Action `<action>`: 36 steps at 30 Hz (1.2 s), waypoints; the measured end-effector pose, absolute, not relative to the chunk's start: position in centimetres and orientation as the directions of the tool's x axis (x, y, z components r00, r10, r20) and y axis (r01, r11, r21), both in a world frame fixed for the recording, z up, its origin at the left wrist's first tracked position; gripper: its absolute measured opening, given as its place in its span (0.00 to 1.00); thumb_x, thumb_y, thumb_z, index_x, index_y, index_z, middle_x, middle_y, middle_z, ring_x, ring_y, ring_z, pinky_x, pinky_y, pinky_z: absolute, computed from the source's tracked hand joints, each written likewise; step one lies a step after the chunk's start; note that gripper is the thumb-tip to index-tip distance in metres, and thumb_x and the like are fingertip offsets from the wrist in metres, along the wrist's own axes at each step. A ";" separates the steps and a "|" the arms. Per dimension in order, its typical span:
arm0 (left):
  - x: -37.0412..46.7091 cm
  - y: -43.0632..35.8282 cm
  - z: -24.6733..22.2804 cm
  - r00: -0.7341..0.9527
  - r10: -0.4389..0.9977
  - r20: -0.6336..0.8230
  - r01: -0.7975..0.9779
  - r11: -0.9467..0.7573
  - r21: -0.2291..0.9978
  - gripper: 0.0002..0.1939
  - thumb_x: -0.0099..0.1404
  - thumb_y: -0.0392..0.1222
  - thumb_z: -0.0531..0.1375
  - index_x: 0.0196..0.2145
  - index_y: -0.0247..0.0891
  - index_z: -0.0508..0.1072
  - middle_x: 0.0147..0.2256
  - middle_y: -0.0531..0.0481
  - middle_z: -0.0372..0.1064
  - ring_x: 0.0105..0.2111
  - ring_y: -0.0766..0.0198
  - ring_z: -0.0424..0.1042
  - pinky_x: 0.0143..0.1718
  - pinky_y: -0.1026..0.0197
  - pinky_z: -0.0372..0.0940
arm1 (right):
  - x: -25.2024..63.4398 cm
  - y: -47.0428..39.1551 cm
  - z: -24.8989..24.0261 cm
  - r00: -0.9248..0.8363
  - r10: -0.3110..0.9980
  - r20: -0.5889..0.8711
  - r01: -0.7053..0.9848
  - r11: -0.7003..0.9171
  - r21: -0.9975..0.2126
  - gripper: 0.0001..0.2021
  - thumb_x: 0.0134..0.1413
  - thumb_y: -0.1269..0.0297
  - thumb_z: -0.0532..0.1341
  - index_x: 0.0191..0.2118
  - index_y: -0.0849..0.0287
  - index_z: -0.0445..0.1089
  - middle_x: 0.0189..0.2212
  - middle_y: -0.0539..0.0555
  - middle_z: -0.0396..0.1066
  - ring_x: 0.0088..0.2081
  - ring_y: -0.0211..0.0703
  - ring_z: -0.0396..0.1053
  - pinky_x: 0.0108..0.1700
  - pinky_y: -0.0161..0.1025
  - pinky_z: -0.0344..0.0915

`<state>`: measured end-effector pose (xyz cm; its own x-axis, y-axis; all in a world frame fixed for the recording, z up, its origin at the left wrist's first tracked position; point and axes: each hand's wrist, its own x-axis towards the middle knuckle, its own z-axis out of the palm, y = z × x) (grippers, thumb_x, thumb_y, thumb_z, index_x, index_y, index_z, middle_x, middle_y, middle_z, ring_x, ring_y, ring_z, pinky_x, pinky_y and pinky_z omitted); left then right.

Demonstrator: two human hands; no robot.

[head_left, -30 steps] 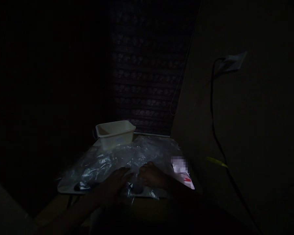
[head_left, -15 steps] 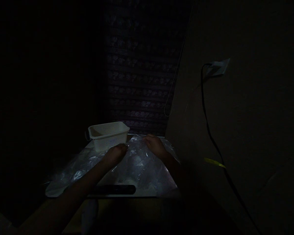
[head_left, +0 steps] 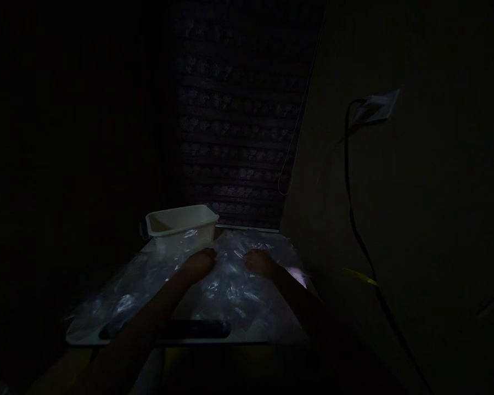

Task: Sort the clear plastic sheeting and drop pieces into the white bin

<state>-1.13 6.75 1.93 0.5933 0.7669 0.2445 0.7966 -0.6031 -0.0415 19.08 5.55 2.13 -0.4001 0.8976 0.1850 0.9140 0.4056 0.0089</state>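
Crinkled clear plastic film [head_left: 230, 291] spreads over a small white table [head_left: 82, 334] and catches the light in streaks. Whether it is a bag or a sheet, I cannot tell. My left hand [head_left: 201, 263] is closed on the film near the table's middle. A short gap to its right, my right hand [head_left: 261, 263] is also closed on it, knuckles up. The film bunches and folds between the two hands. Dim light hides the fingertips.
A white plastic tub [head_left: 185, 230] stands at the back left of the table, film against its front. A dark slot [head_left: 197, 329] runs along the near edge. On the right wall, a black cable [head_left: 349, 192] hangs from an outlet [head_left: 376, 107]. A patterned blind [head_left: 234, 126] covers the back.
Both hands have come down and slightly nearer, my right hand most. The film between them lies more crumpled, and some has risen in front of the tub. My view has shifted a little.
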 end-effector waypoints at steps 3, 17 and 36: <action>-1.3 6.1 3.4 0.568 0.720 0.398 0.793 -0.608 -0.033 0.16 0.53 0.34 0.45 0.40 0.29 0.60 0.40 0.39 0.58 0.41 0.61 0.58 0.39 0.61 0.54 | 19.4 4.6 2.9 -0.413 0.875 0.253 0.902 0.432 -0.020 0.17 0.43 0.58 0.48 0.41 0.56 0.59 0.41 0.54 0.60 0.43 0.42 0.55 0.43 0.43 0.48; -1.2 -0.6 -1.4 0.797 0.565 0.216 0.597 -0.791 -0.134 0.14 0.53 0.40 0.47 0.39 0.38 0.61 0.39 0.46 0.60 0.42 0.60 0.54 0.43 0.52 0.45 | 17.2 -2.3 -0.5 -0.702 0.709 0.073 0.712 0.700 0.049 0.17 0.42 0.57 0.49 0.40 0.55 0.60 0.39 0.55 0.60 0.42 0.44 0.54 0.40 0.42 0.51; 1.9 4.1 1.2 0.738 0.538 0.408 0.671 -0.650 -0.356 0.13 0.53 0.31 0.46 0.36 0.31 0.63 0.38 0.42 0.61 0.42 0.59 0.55 0.43 0.56 0.46 | 18.3 2.7 4.0 -0.513 0.806 0.297 0.858 0.465 0.220 0.10 0.46 0.69 0.47 0.31 0.59 0.64 0.31 0.55 0.62 0.38 0.42 0.54 0.39 0.41 0.46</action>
